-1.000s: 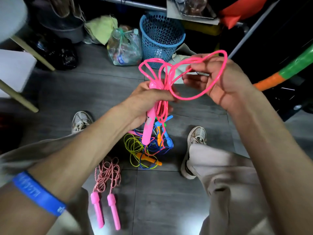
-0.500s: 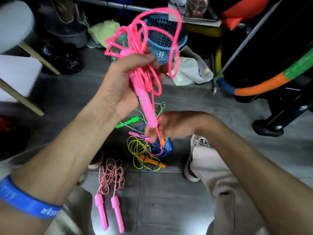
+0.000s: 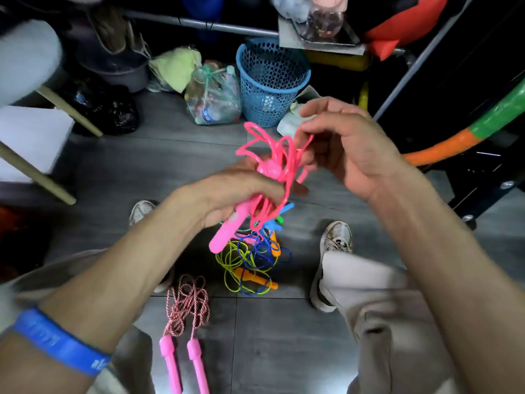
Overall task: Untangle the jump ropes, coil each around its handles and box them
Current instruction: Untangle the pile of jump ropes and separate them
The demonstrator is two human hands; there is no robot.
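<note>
The upper part of the glossy pink plastic jump-rope handle (image 3: 227,233) is buried in the curled left hand (image 3: 238,191); whether a second handle sits in that fist cannot be told. The right hand's fingertips (image 3: 305,127) are motion-blurred where they meet the pink cord loops (image 3: 265,146) (pinching or merely touching is unclear). The two pink handles of the red-and-white twisted rope (image 3: 184,362) run off the bottom edge.
</note>
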